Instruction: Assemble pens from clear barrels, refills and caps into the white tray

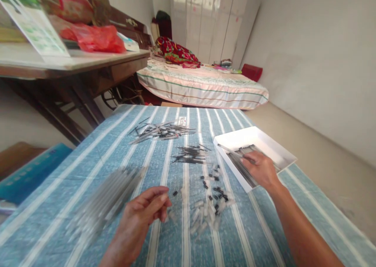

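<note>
My right hand is over the white box, its fingers closed on a slim grey pen that points to the left. Under it, a row of similar dark-tipped pens lies in the box. Near the front of the table my left hand has thumb and forefinger pressed together; anything between them is too small to make out. Left of that hand lies a bundle of translucent pen barrels. To its right are a heap of clear caps and small black plugs.
Dark thin refills lie mid-table, with a mixed pile of sticks behind them. A striped blue cloth covers the table. Beyond are a bed and, at left, a desk with a red plastic bag.
</note>
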A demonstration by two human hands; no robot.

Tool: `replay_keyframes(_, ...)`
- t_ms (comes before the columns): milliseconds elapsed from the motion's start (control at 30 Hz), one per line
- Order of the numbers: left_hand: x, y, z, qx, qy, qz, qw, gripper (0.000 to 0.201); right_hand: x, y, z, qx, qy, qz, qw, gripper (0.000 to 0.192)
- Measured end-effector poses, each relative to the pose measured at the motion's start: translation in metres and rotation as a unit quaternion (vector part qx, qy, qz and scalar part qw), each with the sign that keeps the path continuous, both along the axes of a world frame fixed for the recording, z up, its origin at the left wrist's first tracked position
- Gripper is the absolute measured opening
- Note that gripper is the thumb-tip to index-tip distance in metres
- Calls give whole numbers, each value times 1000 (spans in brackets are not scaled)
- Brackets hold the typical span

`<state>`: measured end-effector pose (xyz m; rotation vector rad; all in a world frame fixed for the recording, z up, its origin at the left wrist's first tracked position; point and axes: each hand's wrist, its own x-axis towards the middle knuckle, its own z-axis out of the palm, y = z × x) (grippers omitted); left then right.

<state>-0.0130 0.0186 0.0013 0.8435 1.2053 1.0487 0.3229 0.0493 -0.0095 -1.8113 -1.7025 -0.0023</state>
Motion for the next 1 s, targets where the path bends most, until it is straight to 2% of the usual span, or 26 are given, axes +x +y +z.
replay_keyframes(100, 4, -2, -3, 15, 33, 11, 999, 26, 51, -8, -13, -2, -51, -103, 993, 29)
replay_keyframes(167, 6, -2, -6, 29, 46, 18, 998, 26, 76, -13, -19, -18, -68, -144, 987, 32)
replay_keyframes(300, 5, 0, -10, 50, 54, 23, 997, 25, 100, -15, -28, -50, -88, -180, 978, 33)
replay_keyframes(433, 3, 2, -9, 55, 57, 32, 996, 25, 98, -12, -30, -73, -114, -185, 973, 34)
replay_keyframes(633, -1, 6, -12, 41, 78, 5, 996, 28, 85, -11, -22, -187, -155, -202, 949, 38)
replay_keyframes(733, -3, 6, -15, 47, 76, -4, 996, 29, 85, -15, -19, -206, -162, -215, 941, 40)
replay_keyframes(867, -3, 5, -17, 52, 85, 0, 995, 29, 88, -21, -20, -186, -180, -224, 939, 42)
replay_keyframes(933, -3, 5, -19, 57, 94, 10, 994, 29, 85, -24, -21, -144, -201, -215, 945, 40)
replay_keyframes(1000, -2, 5, -21, 66, 102, 21, 992, 28, 74, -27, -22, -72, -203, -187, 958, 37)
